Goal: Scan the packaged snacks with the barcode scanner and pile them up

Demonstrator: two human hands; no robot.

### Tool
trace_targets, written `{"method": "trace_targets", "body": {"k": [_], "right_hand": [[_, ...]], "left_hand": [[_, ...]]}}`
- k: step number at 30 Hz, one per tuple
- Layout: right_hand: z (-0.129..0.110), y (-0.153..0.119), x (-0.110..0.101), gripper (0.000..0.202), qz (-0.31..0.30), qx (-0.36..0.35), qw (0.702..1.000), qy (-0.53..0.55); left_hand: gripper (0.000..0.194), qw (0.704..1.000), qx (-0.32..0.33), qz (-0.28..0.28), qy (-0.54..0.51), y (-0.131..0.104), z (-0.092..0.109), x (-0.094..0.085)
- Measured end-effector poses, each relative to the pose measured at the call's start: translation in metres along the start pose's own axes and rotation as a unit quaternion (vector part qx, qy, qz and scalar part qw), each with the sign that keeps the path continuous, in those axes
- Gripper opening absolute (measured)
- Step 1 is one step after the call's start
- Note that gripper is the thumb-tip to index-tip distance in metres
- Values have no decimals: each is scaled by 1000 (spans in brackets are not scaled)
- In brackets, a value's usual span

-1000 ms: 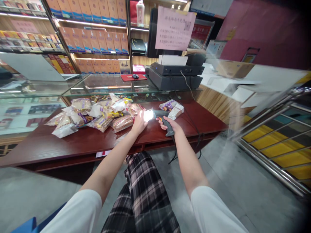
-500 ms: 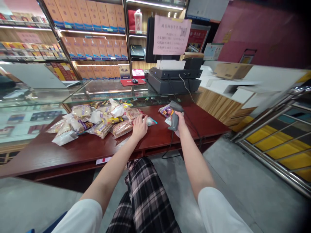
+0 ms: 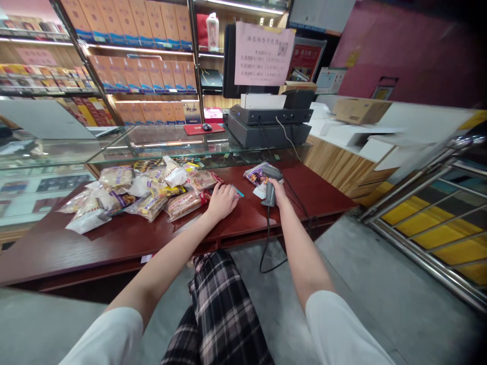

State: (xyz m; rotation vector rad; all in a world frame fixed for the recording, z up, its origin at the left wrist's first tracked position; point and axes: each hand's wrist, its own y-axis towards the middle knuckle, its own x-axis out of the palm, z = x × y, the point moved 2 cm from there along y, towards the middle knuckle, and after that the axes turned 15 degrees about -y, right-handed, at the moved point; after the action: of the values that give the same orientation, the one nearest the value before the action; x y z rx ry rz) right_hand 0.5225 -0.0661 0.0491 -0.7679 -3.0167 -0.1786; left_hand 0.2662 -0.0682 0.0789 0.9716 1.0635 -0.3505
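My right hand [image 3: 277,192] is wrapped round the grip of a grey barcode scanner [image 3: 271,195], whose cord hangs below the table edge. Its head is low over the table, just in front of a purple snack packet [image 3: 254,173] and partly covering it. My left hand [image 3: 222,203] rests with curled fingers on a small packet with a teal edge [image 3: 239,194]; most of that packet is hidden under the hand. Left of it lies a clear bag of bread with red print [image 3: 186,204], beside a heap of wrapped snacks [image 3: 152,180].
The dark red wooden table [image 3: 125,243] meets a glass display counter [image 3: 167,139]. On the counter stand a black cash drawer [image 3: 266,133], a monitor with a pink notice [image 3: 262,53] and a mouse [image 3: 206,127]. A metal railing [image 3: 422,238] is at the right.
The scanner has gone down towards the table, its head now tipped over the purple packet. My left hand has slid slightly right with the teal-edged packet, away from the bread bag.
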Motion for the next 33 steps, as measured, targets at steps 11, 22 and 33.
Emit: {"method": "trace_targets", "body": {"k": [11, 22, 33], "right_hand": [[4, -10, -12, 32, 38, 53, 993, 95], [9, -8, -9, 29, 26, 42, 997, 51], [4, -11, -9, 28, 34, 65, 994, 77]], "left_hand": [[82, 947, -226, -89, -209, 121, 15, 72], [77, 965, -214, -46, -142, 111, 3, 94], [55, 829, -374, -56, -413, 99, -38, 20]]}}
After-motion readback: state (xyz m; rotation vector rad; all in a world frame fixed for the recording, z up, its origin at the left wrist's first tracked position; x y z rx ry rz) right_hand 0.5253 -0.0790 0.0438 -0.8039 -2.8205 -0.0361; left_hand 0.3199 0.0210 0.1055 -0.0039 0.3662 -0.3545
